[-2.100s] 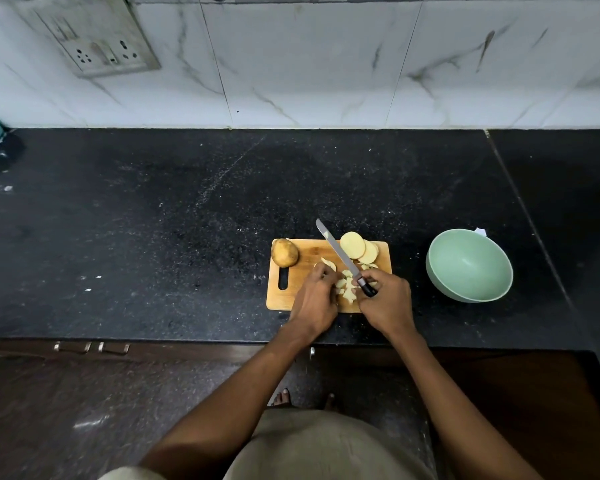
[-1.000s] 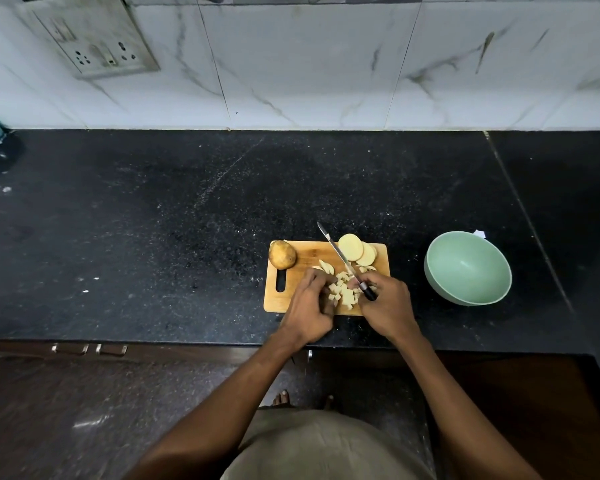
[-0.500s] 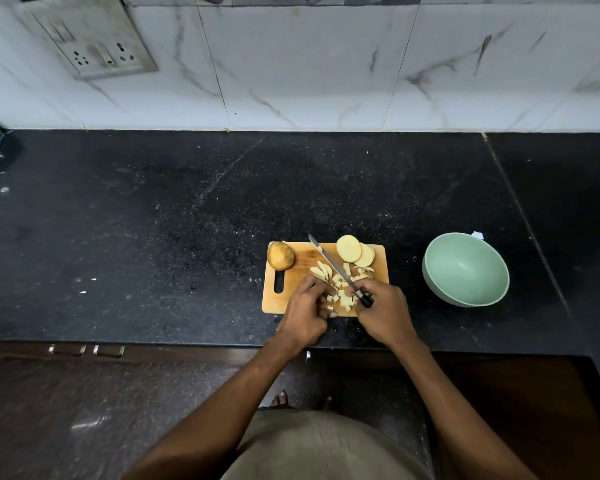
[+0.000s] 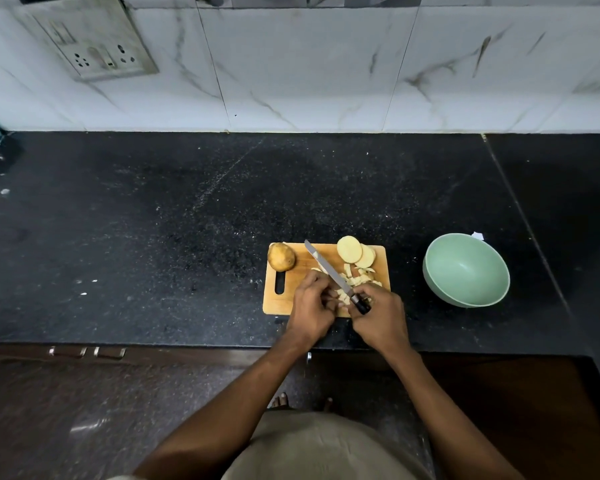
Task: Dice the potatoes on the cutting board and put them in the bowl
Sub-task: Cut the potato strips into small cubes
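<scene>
Bowl (image 4: 466, 270) mint green; board (image 4: 274, 303) tan wood; counter (image 4: 187, 220) blk speckled; tiles (image 4: 291, 64) wht marbled.

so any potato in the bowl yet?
No, the green bowl shows only its bare inside; the cut pieces lie on the cutting board.

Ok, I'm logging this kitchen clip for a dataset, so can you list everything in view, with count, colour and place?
cutting board: one, light wood, near edge of the counter
whole potato: one, brown, far left corner of the board
potato slices: a few rounds, pale yellow, far right of the board
cut potato pieces: a small heap, pale yellow, between the slices and the hands
knife: one, steel blade, dark handle, slanted over the board
bowl: one, pale green, right of the board, empty
counter: one, black speckled
socket plate: one, grey, on the tiled wall
left hand: steadies the pieces
right hand: grips the knife handle
</scene>
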